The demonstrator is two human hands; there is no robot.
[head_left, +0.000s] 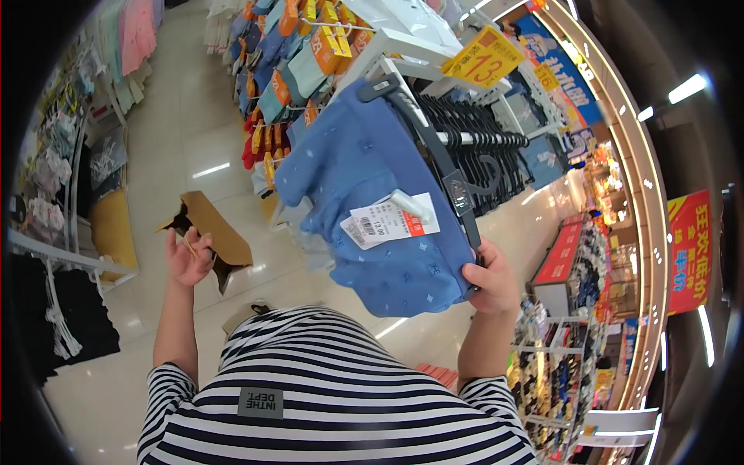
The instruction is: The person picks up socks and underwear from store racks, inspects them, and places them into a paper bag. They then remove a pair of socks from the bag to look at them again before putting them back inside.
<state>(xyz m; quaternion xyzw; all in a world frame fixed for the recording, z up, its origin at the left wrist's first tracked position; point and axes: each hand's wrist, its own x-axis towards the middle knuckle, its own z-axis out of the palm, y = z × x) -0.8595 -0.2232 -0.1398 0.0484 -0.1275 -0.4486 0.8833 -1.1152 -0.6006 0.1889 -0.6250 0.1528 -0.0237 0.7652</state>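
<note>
My right hand (494, 280) grips one end of a black clip hanger (457, 194), with the thumb over its edge. Blue patterned shorts (364, 163) hang from the hanger's clips, tilted across the middle of the view. A white price tag (380, 222) with a barcode and "13.00" lies on the fabric, beside a clear plastic fastener or strip. My left hand (191, 260) is raised at the left, apart from the shorts, with its fingers curled together. A thin tan strand shows at its fingertips, too small to name.
An open cardboard box (209, 232) stands on the tiled floor beyond my left hand. A white rack (465, 138) carries many black hangers, below a yellow "13" sign (484, 58). Packaged clothes (291, 85) hang behind. Black garments (66, 318) hang at left, shelves (554, 349) at right.
</note>
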